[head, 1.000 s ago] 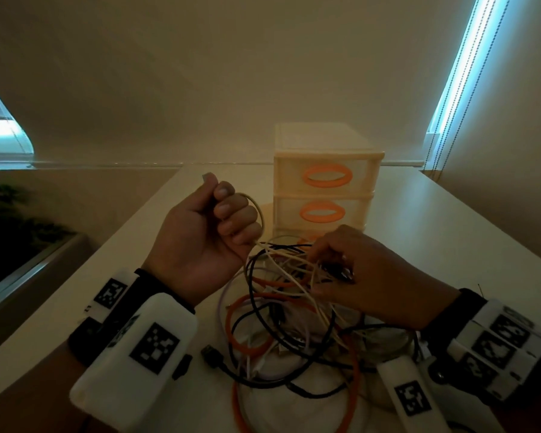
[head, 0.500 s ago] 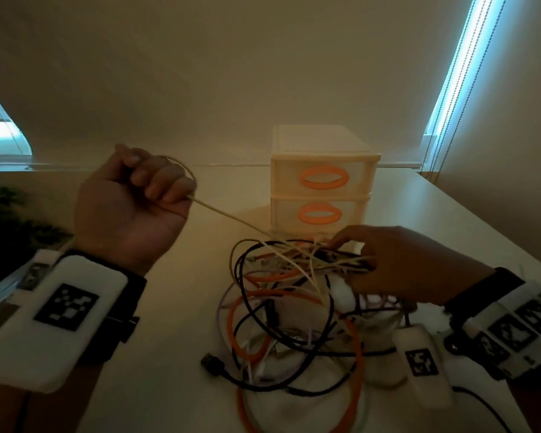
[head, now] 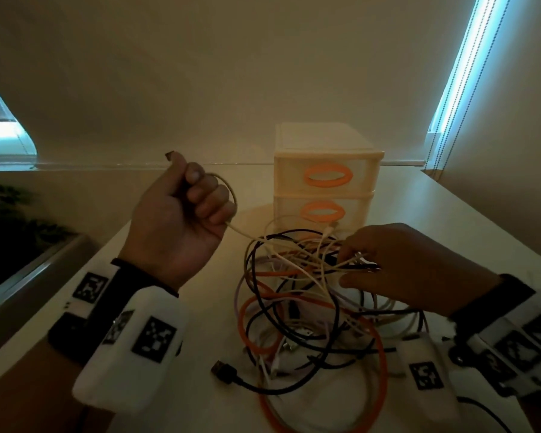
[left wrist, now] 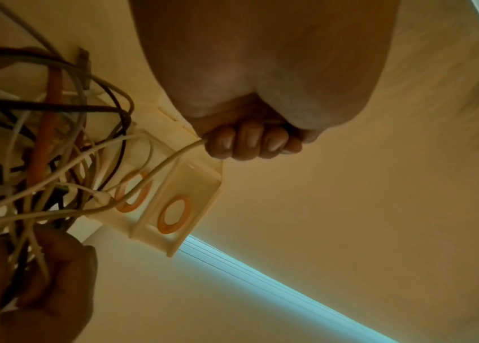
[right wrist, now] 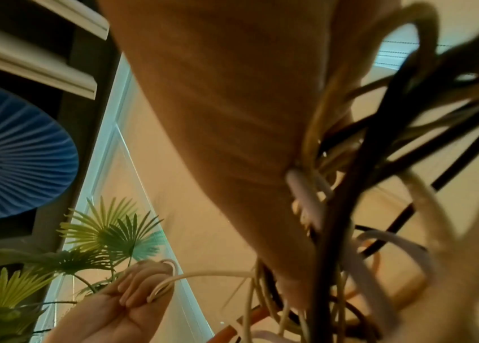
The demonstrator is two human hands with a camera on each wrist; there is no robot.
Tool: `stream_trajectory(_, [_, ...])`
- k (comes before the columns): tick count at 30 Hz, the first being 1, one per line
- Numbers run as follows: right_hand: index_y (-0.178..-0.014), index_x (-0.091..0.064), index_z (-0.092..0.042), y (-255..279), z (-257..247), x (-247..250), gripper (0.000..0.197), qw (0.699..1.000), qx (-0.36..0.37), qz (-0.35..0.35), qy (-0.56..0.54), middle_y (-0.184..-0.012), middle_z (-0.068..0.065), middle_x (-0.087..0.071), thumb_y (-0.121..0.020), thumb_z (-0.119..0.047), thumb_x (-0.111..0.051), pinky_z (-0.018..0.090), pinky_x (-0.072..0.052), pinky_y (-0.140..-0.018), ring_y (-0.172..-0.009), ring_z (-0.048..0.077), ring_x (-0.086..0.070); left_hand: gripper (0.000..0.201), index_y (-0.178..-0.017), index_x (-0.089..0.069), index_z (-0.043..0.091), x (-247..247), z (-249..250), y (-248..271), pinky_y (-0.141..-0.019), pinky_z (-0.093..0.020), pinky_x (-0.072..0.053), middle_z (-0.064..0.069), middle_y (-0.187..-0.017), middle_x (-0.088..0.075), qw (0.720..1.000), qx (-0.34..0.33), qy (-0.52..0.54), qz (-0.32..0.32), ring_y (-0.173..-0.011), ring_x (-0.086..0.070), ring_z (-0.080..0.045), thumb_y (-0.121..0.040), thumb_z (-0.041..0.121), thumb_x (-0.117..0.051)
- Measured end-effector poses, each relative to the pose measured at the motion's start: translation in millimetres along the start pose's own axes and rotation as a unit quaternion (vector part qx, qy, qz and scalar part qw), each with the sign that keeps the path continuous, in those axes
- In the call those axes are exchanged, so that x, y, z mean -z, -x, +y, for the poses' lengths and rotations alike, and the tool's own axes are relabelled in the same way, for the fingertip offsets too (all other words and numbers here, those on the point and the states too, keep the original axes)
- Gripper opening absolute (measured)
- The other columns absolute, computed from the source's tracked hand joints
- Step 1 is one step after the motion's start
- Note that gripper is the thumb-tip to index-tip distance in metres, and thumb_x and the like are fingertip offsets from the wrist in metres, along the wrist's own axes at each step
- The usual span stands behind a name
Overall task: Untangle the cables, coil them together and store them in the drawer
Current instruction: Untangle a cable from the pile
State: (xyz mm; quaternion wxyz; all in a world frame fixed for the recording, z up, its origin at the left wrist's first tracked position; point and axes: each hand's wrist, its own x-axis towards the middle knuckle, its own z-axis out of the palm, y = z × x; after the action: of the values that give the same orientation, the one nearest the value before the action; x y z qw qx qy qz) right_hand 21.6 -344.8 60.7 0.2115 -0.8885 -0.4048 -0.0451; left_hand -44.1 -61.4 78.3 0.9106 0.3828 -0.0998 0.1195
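The landmark for all positions is the drawer unit, which stands on the table with both visible drawers closed.

**Governing relation.** The cable tangle lies on the table directly in front of the drawer unit, on the person's side. One cream cable leaves the tangle and runs up and to the left of the drawer unit into the left hand. Its free span forms the long axis of the coming move: a slanted line from the upper part of the tangle to the raised fist. The right hand is the nearer hand to the tangle; the left hand is well apart from it.

**Left hand.** The fingers are curled into a fist around the cream cable, with a loop of cable arching over the knuckles. The left wrist view confirms the cable exiting below the fingertips. The fist is raised above the table, left of the drawer unit.

**Right hand.** It sits at the upper right of the tangle, just in front of the lower drawer. Thumb and fingers pinch a bunch of thin cream and black strands, holding the tangle in place.

**Assessment.** The step in hand appears to be extraction of the cream cable. No cable is yet coiled or stored. Pulling farther left along the cable axis risks tightening crossings with the black cable and orange cable.
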Motion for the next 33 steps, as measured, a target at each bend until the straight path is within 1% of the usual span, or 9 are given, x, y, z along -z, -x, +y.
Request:
stream_trajectory(7, [-0.097, -0.074, -0.035, -1.9, 10.2, -2.5, 0.023, 0.994, 0.076, 0.061, 0.049, -0.082, -0.018, -0.050, -0.080, -0.023, -0.082, 0.018, -0.041, -0.057, -0.069, 0.002, -0.054, 0.044, -0.073, -0.049, 0.016, -7.5, -23.6, 6.6, -0.047, -0.023, -0.023, 0.004, -0.065, -0.022, 0.994, 0.069, -0.079, 0.010, -0.053, -0.016, -0.010, -0.107, 0.042, -0.038])
stream_trajectory(13, [-0.132, -0.053, -0.036, -2.0, -32.9, -14.0, 0.044, 0.989, 0.079, 0.008, -0.124, -0.119, -0.022, -0.062, -0.090, -0.044, -0.063, 0.012, -0.050, -0.090, -0.112, -0.007, -0.058, 0.044, -0.076, -0.050, 0.014, -17.1, -39.9, 9.9, -0.049, -0.022, -0.029, 0.003, -0.065, -0.030, 0.996, 0.084, -0.017, 0.002, -0.055, -0.022, -0.010, -0.108, 0.041, -0.037])
stream_trajectory(17, [-0.093, -0.061, -0.030, -13.7, -50.9, -38.1, 0.020, 0.990, 0.105, -0.030, -0.087, -0.085, -0.011, -0.064, -0.103, -0.039, -0.046, 0.027, -0.052, -0.069, -0.079, 0.007, -0.062, 0.044, -0.076, -0.050, 0.015, -14.7, -28.6, 8.0, -0.050, -0.021, -0.034, 0.005, -0.064, -0.037, 0.994, 0.077, 0.067, -0.031, -0.052, -0.032, -0.009, -0.109, 0.038, -0.034])
stream_trajectory(21, [-0.090, -0.073, -0.027, -14.2, -28.9, -25.3, 0.025, 0.983, 0.042, -0.003, -0.181, -0.084, -0.020, -0.068, -0.103, -0.026, -0.051, 0.011, -0.046, -0.068, -0.078, -0.003, -0.062, 0.046, -0.078, -0.049, 0.014, 1.5, 12.5, 5.0, -0.052, -0.022, -0.030, 0.003, -0.061, -0.046, 0.967, 0.084, 0.203, -0.125, -0.050, -0.038, -0.009, -0.111, 0.036, -0.025])
stream_trajectory(24, [-0.085, -0.070, -0.030, -18.8, -14.6, -15.3, 0.024, 0.987, -0.003, 0.057, -0.149, -0.080, -0.017, -0.069, -0.100, -0.032, -0.052, 0.016, -0.046, -0.062, -0.074, 0.000, -0.063, 0.047, -0.080, -0.049, 0.016, 0.6, 27.0, 8.7, -0.048, -0.022, -0.027, 0.004, -0.060, -0.047, 0.961, 0.137, 0.148, -0.187, -0.048, -0.034, -0.006, -0.111, 0.041, -0.022])
stream_trajectory(26, [-0.085, -0.068, -0.028, -23.1, -11.3, -14.2, 0.023, 0.984, -0.027, 0.134, -0.116, -0.073, -0.013, -0.066, -0.099, -0.036, -0.051, 0.018, -0.047, -0.060, -0.070, 0.002, -0.060, 0.045, -0.079, -0.050, 0.017, -5.6, 19.1, 13.8, -0.046, -0.020, -0.036, 0.001, -0.063, -0.056, 0.956, 0.200, 0.025, -0.212, -0.048, -0.044, -0.008, -0.110, 0.041, -0.028])
stream_trajectory(28, [-0.085, -0.067, -0.025, -24.4, -15.4, -14.3, 0.023, 0.973, -0.030, 0.201, -0.113, -0.068, -0.015, -0.063, -0.100, -0.032, -0.052, 0.011, -0.041, -0.057, -0.067, 0.000, -0.058, 0.042, -0.077, -0.051, 0.016, -12.7, 0.7, 20.4, -0.056, -0.026, -0.053, -0.013, -0.081, -0.072, 0.935, 0.242, -0.114, -0.232, -0.064, -0.066, -0.021, -0.105, 0.041, -0.035])
stream_trajectory(30, [-0.085, -0.068, -0.023, -22.4, -24.1, -12.6, 0.021, 0.962, -0.021, 0.237, -0.136, -0.064, -0.022, -0.062, -0.101, -0.026, -0.055, 0.008, -0.039, -0.056, -0.064, -0.003, -0.058, 0.041, -0.077, -0.049, 0.012, -19.5, -16.5, 26.8, -0.080, -0.038, -0.059, -0.032, -0.109, -0.069, 0.913, 0.275, -0.170, -0.249, -0.094, -0.071, -0.038, -0.103, 0.041, -0.037])
stream_trajectory(33, [-0.087, -0.071, -0.018, -17.3, -40.1, -8.7, 0.018, 0.947, 0.018, 0.253, -0.197, -0.062, -0.026, -0.062, -0.100, -0.018, -0.058, 0.009, -0.041, -0.056, -0.060, -0.003, -0.059, 0.040, -0.083, -0.046, 0.008, -24.3, -27.2, 28.5, -0.097, -0.042, -0.055, -0.026, -0.108, -0.070, 0.927, 0.274, -0.139, -0.215, -0.106, -0.068, -0.039, -0.106, 0.038, -0.035])
